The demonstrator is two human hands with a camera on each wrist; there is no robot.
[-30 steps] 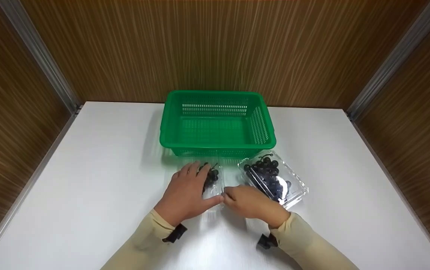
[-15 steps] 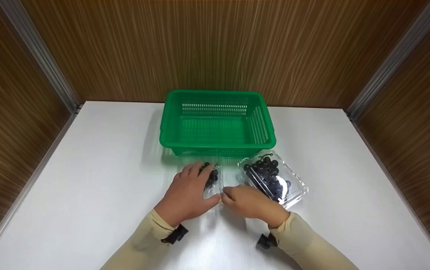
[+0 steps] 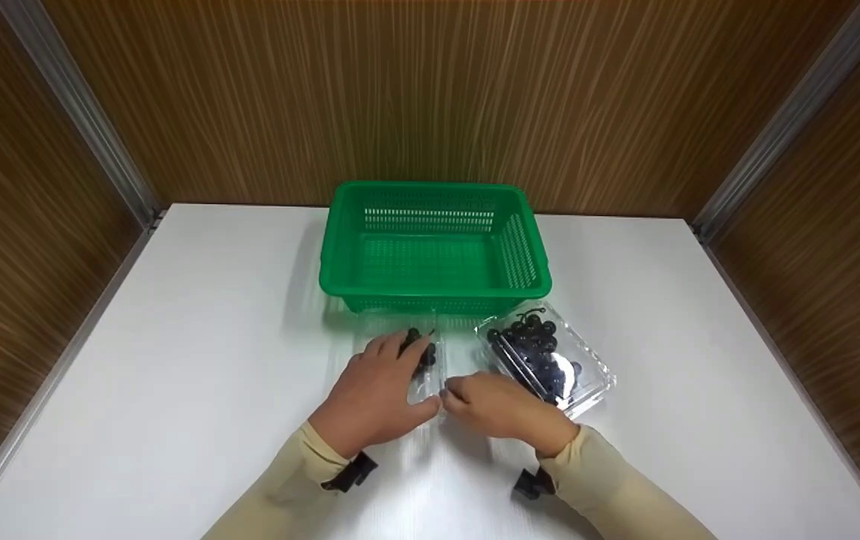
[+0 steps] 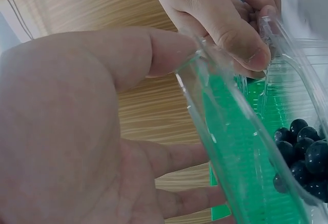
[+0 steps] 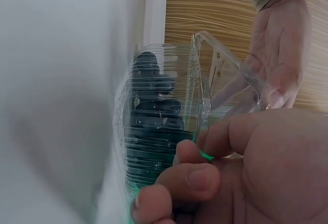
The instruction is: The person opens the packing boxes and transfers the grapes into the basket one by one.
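Note:
A clear plastic clamshell box (image 3: 422,386) with a bunch of dark grapes (image 3: 428,354) inside sits in front of the green basket. My left hand (image 3: 377,394) lies over its lid (image 4: 230,137), thumb at the lid's near corner and straight fingers against its outer face. Both wrist views show the lid tilted partly up from the base. At the near right corner, my right hand (image 3: 501,405) pinches the box's rim with curled fingers; its fingertips are partly hidden in the head view. Grapes (image 5: 154,106) show through the ribbed base.
The green plastic basket (image 3: 434,291) stands behind the boxes, its inside bare. A second clear box (image 3: 587,379) of dark grapes lies angled to the right, close to my right hand and the basket. Brown wood-grain panels (image 3: 430,97) enclose the white table (image 3: 197,360).
My left hand has drawn slightly back toward me, baring more of the box's far edge. The right hand has shifted a little left, still at the rim.

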